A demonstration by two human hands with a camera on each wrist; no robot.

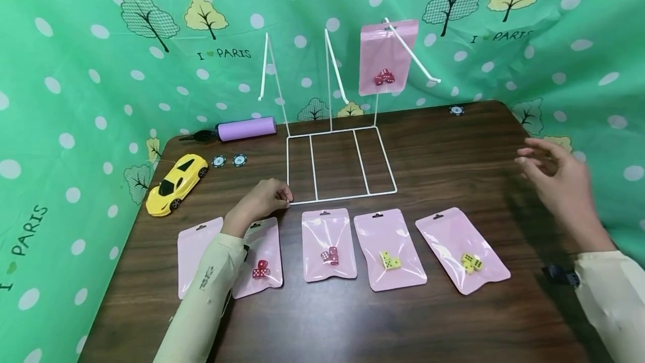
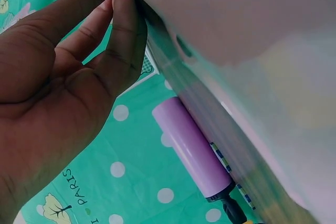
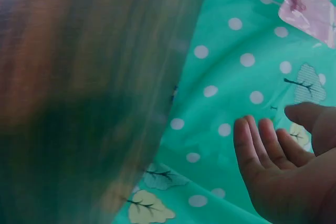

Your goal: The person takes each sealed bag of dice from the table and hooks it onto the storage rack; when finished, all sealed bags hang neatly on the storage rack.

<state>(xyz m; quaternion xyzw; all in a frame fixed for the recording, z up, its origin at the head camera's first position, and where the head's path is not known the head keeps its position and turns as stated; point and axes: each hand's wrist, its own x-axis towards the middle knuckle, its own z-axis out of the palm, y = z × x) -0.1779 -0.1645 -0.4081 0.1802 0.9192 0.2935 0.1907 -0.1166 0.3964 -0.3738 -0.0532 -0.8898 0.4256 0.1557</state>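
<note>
A white wire rack (image 1: 336,161) stands mid-table with three slanted hooks. My left hand (image 1: 281,198) pinches the front left corner of its base; in the left wrist view the fingers (image 2: 123,19) close on the thin white wire. A pink bag (image 1: 388,57) with red dice hangs on the right hook. My right hand (image 1: 543,162) hovers open above the table's right side, holding nothing, its relaxed fingers (image 3: 262,140) visible in the right wrist view. Several pink bags lie in a front row: two with red dice (image 1: 262,259) (image 1: 327,245), two with yellow dice (image 1: 389,251) (image 1: 461,251).
My left forearm partly covers the leftmost pink bag (image 1: 194,251). A yellow toy car (image 1: 176,184), a purple pump (image 1: 247,128) and two poker chips (image 1: 229,160) sit at the back left. Another chip (image 1: 456,110) lies at the back right. Green patterned cloth (image 1: 75,71) surrounds the table.
</note>
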